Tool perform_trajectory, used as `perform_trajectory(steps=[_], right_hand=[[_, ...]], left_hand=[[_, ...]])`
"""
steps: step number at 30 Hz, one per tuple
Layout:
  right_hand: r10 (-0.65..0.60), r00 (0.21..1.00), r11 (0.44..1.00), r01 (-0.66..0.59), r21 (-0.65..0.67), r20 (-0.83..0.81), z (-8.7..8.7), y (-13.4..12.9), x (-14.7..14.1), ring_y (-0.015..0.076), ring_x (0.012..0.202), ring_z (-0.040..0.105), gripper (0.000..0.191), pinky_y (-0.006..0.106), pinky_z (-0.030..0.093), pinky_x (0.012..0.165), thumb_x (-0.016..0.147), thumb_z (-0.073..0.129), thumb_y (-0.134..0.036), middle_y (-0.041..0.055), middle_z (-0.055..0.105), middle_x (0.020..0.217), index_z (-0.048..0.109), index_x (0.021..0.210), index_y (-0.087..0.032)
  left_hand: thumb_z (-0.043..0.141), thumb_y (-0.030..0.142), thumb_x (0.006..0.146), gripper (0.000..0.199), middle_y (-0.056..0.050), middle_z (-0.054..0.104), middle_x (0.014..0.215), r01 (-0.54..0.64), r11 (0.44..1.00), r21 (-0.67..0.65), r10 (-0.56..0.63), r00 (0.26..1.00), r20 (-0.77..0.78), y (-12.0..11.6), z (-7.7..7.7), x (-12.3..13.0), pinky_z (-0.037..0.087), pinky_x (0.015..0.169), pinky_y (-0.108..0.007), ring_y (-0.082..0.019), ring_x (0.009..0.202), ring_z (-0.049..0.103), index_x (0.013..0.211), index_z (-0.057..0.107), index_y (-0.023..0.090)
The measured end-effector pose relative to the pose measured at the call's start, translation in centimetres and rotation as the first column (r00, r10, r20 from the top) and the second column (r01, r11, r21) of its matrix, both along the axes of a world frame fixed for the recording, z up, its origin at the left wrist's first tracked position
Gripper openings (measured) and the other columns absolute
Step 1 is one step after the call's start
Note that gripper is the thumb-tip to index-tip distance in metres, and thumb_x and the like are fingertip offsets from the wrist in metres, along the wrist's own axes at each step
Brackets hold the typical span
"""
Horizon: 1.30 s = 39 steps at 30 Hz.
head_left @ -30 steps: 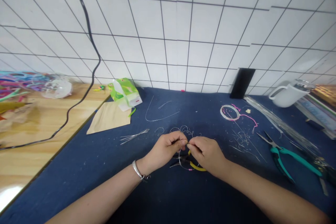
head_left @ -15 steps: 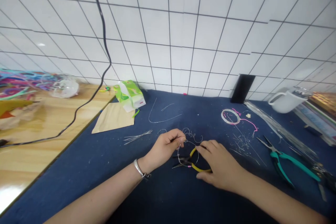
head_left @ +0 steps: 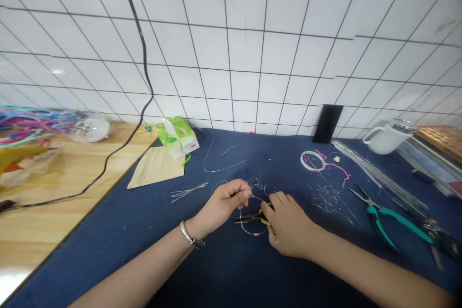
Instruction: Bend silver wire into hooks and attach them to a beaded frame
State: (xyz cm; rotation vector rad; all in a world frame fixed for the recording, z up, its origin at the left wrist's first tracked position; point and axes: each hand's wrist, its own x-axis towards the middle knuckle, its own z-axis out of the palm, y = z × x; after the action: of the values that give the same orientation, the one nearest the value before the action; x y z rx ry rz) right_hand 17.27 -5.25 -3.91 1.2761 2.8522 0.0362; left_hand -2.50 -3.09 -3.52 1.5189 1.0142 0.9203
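— Silver is glinting here: your left hand (head_left: 224,203) is pinching the beaded wire ring (head_left: 256,234) between thumb and finger, and the ring is hanging over the yellow-handled pliers (head_left: 254,217).

— And your right hand (head_left: 291,225)?

— It is no longer working against your left fingertips; it is reaching around the pliers' handles. Whether those fingers are clamping, the view isn't showing.

— So you are apparently leaving the ring to your left pinch alone, and turning from bare-finger work towards the tool.
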Motion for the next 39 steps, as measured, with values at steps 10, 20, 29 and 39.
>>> perform_trajectory(steps=[10, 20, 29, 39], right_hand=[[-0.086, 0.996, 0.996, 0.086, 0.019, -0.019, -0.7, 1.2, -1.6, 0.0236, 0.080, 0.044, 0.023, 0.036, 0.036, 0.066, 0.070, 0.048, -0.025, 0.0107, 0.050, 0.085, 0.053, 0.091, -0.017], [-0.129, 0.978, 0.988, 0.113, -0.107, -0.166, -0.7, 2.2, 0.3, 0.0219, 0.085, 0.046, 0.020, 0.033, 0.041, 0.069, 0.076, 0.051, -0.027, 0.0093, 0.051, 0.089, 0.052, 0.092, -0.016], [-0.232, 0.879, 0.956, 0.127, -0.265, -0.416, 1.6, 2.7, 1.4, 0.0158, 0.078, 0.051, 0.018, 0.030, 0.043, 0.067, 0.084, 0.045, -0.030, 0.0059, 0.053, 0.090, 0.051, 0.097, -0.018], [-0.024, 0.942, 0.993, 0.063, 0.105, -0.335, 0.9, 2.2, 1.0, 0.0221, 0.086, 0.050, 0.025, 0.039, 0.044, 0.073, 0.082, 0.048, -0.028, 0.0111, 0.053, 0.091, 0.054, 0.100, -0.012]], left_hand=[[0.046, 0.033, 0.085, 0.021, 0.001, 0.053, 0.066, -0.018, 0.998, 0.057, 0.024, 0.994, -0.105, 0.6, 0.4, -1.3, 0.038, 0.059, -0.024, -0.011, 0.061, 0.045, 0.077, 0.055, 0.016], [0.046, 0.032, 0.086, 0.020, 0.000, 0.054, 0.066, -0.025, 0.997, 0.069, 0.036, 0.988, -0.152, 1.1, 0.4, -2.0, 0.039, 0.060, -0.024, -0.011, 0.061, 0.046, 0.076, 0.055, 0.016], [0.045, 0.031, 0.087, 0.021, 0.001, 0.053, 0.067, -0.019, 0.997, 0.073, 0.031, 0.983, -0.181, 1.2, 0.4, -2.0, 0.039, 0.059, -0.024, -0.010, 0.061, 0.046, 0.076, 0.054, 0.016], [0.044, 0.034, 0.087, 0.024, 0.001, 0.053, 0.067, -0.021, 0.996, 0.089, 0.039, 0.980, -0.197, 1.2, 0.0, -1.8, 0.039, 0.059, -0.024, -0.010, 0.062, 0.047, 0.076, 0.054, 0.015]])
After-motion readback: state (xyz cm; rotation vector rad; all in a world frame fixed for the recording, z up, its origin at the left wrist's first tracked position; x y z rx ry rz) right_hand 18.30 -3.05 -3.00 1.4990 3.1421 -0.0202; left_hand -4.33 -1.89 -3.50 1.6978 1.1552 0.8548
